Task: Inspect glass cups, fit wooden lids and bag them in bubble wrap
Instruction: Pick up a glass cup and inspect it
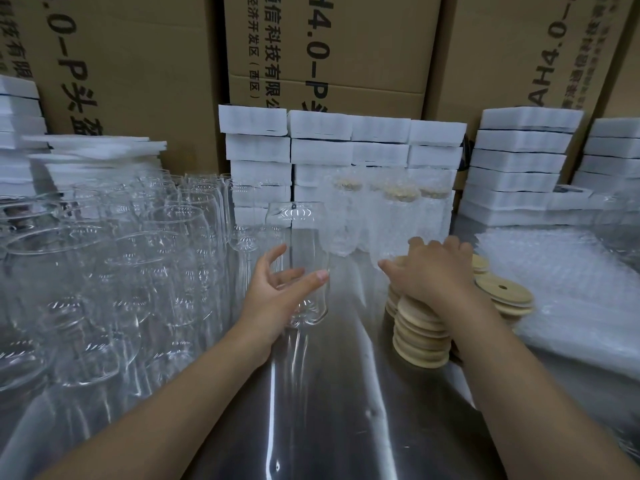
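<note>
While left hand (277, 301) grips glass cup (306, 233) | right hand (429, 271) curls onto wooden lids (420, 337)

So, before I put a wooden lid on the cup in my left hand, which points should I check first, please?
1. Grip on the cup: the left hand holds the glass cup round its lower body. Ok.
2. Cup mouth upward and without a lid. Ok.
3. Glass free of chips or cracks. Cannot tell, as reflections hide the surface.
4. One lid taken: the right hand rests on the stacked wooden lids, but whether it already pinches a single lid cannot be seen. Cannot tell.
5. Bubble wrap lies ready to the right of the lids. Ok.
</note>
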